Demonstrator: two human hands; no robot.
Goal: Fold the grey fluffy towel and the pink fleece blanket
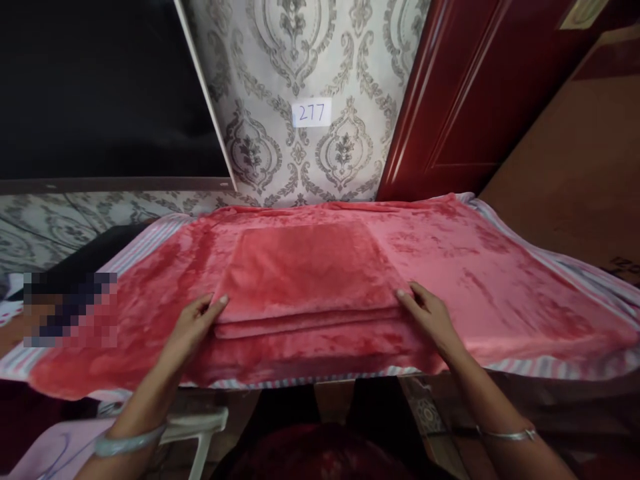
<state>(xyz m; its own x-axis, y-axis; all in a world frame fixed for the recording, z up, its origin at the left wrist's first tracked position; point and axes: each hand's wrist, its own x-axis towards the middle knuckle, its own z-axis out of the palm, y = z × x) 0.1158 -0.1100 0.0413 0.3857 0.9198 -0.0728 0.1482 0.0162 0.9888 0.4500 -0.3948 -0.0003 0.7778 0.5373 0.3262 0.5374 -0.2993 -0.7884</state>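
A folded red plush cloth (310, 267) lies in front of me as a rectangle, with stacked layers showing along its near edge. My left hand (197, 320) is closed on its near left corner, thumb on top and fingers tucked at the side. At the near right corner my right hand (429, 317) pinches the same cloth in a similar way. Both forearms reach in from the bottom of the view. Underneath spreads a larger red plush blanket (500, 293), of much the same colour as the folded piece.
Striped fabric (555, 367) shows around the blanket's edges. A dark screen (100, 93) hangs at the upper left. Behind is a patterned wall with a paper label (311, 113) reading 277. A dark red door (450, 100) and a cardboard box (575, 153) stand at the right.
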